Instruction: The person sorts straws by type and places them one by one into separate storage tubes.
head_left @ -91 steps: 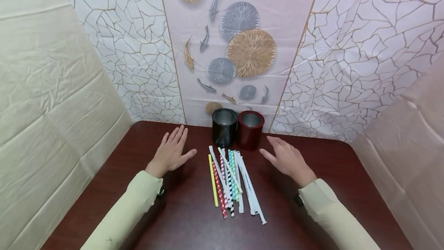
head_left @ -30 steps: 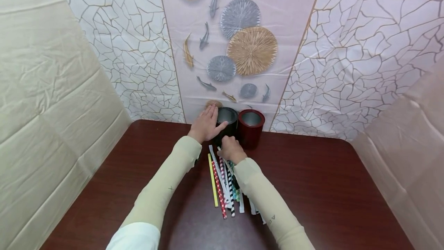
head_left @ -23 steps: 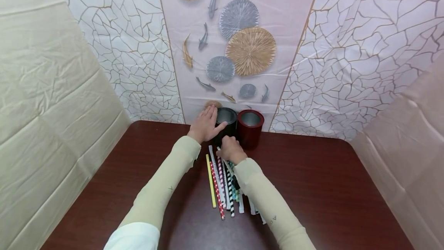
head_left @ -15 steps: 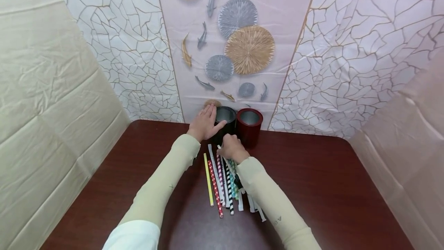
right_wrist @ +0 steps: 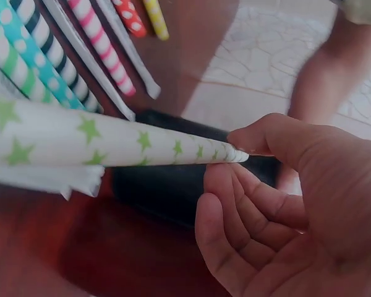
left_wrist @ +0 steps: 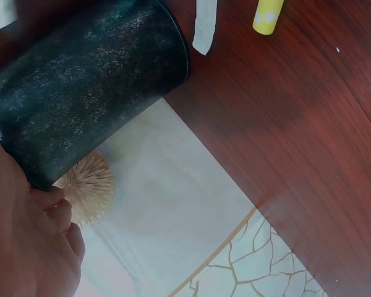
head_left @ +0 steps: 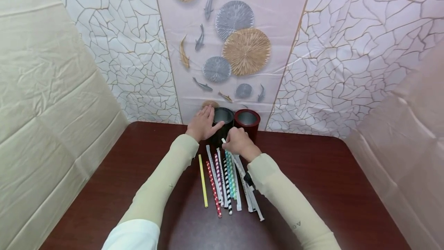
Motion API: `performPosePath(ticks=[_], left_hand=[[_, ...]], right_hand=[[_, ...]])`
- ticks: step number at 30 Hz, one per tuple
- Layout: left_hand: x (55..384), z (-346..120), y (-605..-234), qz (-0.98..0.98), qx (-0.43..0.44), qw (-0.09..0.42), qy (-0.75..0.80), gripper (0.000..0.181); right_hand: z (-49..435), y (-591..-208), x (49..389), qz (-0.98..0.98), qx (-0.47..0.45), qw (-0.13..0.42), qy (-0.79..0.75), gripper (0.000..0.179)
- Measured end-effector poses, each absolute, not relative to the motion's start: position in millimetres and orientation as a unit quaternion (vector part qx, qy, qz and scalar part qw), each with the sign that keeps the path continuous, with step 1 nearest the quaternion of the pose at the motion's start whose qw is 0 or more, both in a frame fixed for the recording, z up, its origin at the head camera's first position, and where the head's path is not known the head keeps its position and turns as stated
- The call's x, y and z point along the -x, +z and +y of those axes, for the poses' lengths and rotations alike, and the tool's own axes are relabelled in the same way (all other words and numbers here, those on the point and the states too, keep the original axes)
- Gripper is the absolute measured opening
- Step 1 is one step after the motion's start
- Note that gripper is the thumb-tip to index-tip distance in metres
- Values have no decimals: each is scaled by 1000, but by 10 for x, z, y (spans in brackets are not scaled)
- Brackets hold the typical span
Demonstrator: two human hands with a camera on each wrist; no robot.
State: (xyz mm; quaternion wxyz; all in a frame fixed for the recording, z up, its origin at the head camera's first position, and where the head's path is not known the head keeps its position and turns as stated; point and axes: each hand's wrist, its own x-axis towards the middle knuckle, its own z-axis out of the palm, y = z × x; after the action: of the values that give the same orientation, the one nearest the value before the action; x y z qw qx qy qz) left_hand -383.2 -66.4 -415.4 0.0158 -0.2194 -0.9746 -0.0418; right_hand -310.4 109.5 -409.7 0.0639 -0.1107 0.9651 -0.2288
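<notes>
My right hand (head_left: 239, 141) pinches the far end of a white straw with green stars (right_wrist: 142, 141) between thumb and fingertips. That straw slants above the other straws, most of it hidden under my hand in the head view. Straightened fingers of my left hand (head_left: 204, 124) rest along the left side of a black can (head_left: 218, 138), with the thumb stretched across its front. In the left wrist view the fingers lie at the can's rim. Beside it stands a dark red can (head_left: 256, 127), partly covered by my right hand.
A row of loose straws lies before the cans: a yellow one (head_left: 203, 182), a red dotted one (head_left: 213, 189), a black-striped one (head_left: 227, 192), pink, teal and green ones, and several white-wrapped ones (head_left: 254, 203). A patterned cloth (head_left: 216, 41) hangs behind the table (head_left: 138, 149).
Both hands came inward from the table's sides, the left to the black can. My right hand took the star-patterned straw and raised its far end. The yellow and red straws shifted left.
</notes>
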Motion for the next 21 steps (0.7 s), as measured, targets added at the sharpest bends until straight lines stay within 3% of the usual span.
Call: performPosePath(ticks=[7,15,21], left_hand=[[3842,-663,-4140,-974,222,11,-38,87],[3862,-663,-4140,-975,221,14,-24,89],[3850,-647,-4140,-975,219,17,-17,88]], right_hand=[[1251,-3636,3051,973,122,16,-195,44],[1352,-3103,3096,969,145,-85,-180,19],[1352,-2777,3102,960,143,-126,-204,17]])
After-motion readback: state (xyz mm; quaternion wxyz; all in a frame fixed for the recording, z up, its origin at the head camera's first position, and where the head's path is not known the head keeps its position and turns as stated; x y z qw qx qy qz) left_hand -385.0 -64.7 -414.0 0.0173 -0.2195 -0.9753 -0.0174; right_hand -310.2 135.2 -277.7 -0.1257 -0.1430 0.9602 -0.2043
